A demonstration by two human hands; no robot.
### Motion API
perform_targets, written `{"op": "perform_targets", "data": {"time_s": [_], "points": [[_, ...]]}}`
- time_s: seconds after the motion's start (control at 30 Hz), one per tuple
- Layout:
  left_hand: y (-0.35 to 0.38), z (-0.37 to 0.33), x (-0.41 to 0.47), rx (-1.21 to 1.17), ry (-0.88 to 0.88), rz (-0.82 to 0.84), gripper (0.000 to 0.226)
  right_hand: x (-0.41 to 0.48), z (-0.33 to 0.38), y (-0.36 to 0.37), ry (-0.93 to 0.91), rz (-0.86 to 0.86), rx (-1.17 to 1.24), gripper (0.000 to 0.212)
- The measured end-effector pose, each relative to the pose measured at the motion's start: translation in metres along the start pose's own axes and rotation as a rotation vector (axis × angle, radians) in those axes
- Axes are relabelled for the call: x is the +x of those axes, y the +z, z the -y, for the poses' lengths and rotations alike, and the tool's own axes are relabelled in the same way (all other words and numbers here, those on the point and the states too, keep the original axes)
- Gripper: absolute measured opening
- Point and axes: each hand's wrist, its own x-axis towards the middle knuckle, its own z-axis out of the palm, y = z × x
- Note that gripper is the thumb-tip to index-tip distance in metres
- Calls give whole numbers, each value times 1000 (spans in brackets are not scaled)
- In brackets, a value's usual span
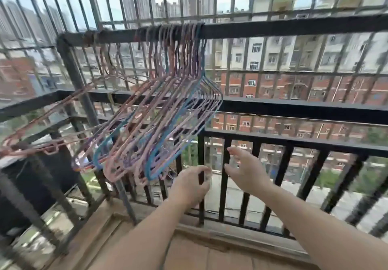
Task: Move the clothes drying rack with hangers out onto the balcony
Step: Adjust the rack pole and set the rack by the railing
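Note:
The dark metal drying rack [273, 29] stands on the balcony, its top bar crossing the view and its upright post at the left. Several pink, purple and blue hangers [168, 110] hang bunched on the bar, swung out to the left and blurred. A few more pink hangers [48, 143] splay at far left. My left hand [190, 183] is below the bunch with fingers curled, holding nothing I can see. My right hand [245, 171] is beside it, fingers spread, empty. Neither hand touches the hangers.
A black balcony railing [294, 141] runs just beyond my hands, with a security grille [231, 15] above it. A dark bin or box [31, 183] stands at the left. The tiled floor ledge [210, 238] lies below. Apartment blocks show outside.

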Motion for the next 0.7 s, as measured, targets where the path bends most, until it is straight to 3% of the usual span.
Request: {"op": "perform_targets", "data": {"time_s": [0.13,0.3,0.43,0.57,0.7], "points": [[34,-92,-12,-40,113,-37,48,-33,-41,-77,-74,-44,-31,52],[27,-213,-18,-80,400,-185,36,-54,-50,-182,-210,-346,28,37],[-16,-282,-26,-199,592,-352,40,-63,-25,-258,-380,-557,101,32],[-68,-326,-28,-103,799,-542,34,-57,4,-322,-580,-720,-60,27],[-104,-357,-11,71,838,-778,29,-32,3,-361,-469,-798,-433,28]]}}
